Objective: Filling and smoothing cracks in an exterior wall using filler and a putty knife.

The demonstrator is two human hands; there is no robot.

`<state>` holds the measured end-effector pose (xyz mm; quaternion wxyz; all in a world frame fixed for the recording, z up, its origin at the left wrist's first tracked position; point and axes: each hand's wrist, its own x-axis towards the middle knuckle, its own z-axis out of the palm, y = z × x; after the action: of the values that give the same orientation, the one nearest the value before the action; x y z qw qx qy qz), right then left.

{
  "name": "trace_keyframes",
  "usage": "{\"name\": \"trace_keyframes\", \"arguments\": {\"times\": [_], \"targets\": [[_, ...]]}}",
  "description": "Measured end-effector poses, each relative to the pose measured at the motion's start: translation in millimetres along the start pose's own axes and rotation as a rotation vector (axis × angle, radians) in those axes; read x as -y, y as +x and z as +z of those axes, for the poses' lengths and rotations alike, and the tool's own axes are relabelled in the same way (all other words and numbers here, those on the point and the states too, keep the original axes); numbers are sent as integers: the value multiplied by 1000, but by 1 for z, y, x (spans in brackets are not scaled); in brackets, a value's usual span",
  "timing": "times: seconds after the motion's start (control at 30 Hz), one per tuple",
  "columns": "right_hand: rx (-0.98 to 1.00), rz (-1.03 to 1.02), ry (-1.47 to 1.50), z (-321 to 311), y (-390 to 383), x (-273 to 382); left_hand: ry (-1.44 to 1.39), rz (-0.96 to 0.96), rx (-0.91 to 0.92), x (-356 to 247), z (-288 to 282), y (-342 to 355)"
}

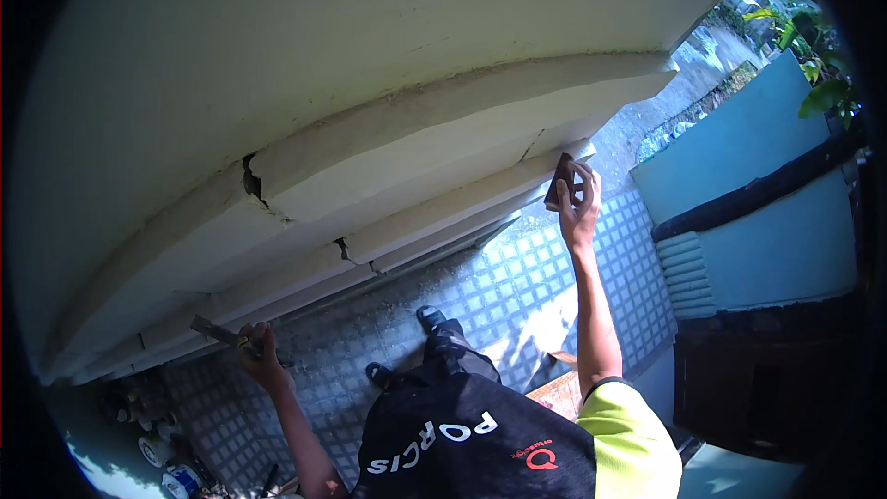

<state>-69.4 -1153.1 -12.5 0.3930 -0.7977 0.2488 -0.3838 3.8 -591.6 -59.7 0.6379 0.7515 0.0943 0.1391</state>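
My right hand [581,199], arm stretched out, grips a dark brown rectangular block [559,183] that looks like a sanding block. The block is at the right end of the lower ledge [490,183] of a cream wall; whether it touches is hard to tell. Lower left, my left hand [261,358] is closed round the handle of a putty knife [213,329], its flat blade pointing left near the lowest mouldings. Above, the upper ledge [443,115] has a dark broken gap [251,177], and a smaller crack [342,248] marks the ledge below.
Patterned tiles [527,268] cover the floor beneath me. A light blue wall [758,176] with a dark band stands at right, with leafy plants [825,92] above. Buckets [180,480] and clutter lie lower left. An orange-brown board [559,395] lies beside my body.
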Motion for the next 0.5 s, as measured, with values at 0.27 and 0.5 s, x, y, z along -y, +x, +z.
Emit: {"name": "trace_keyframes", "arguments": {"times": [0.27,0.5], "targets": [[-69,33,-330,9,-2,-12,-34,-13,-7,4,8,1],[178,-516,-323,20,-18,19,-71,-16,-47,15,-2,3]]}}
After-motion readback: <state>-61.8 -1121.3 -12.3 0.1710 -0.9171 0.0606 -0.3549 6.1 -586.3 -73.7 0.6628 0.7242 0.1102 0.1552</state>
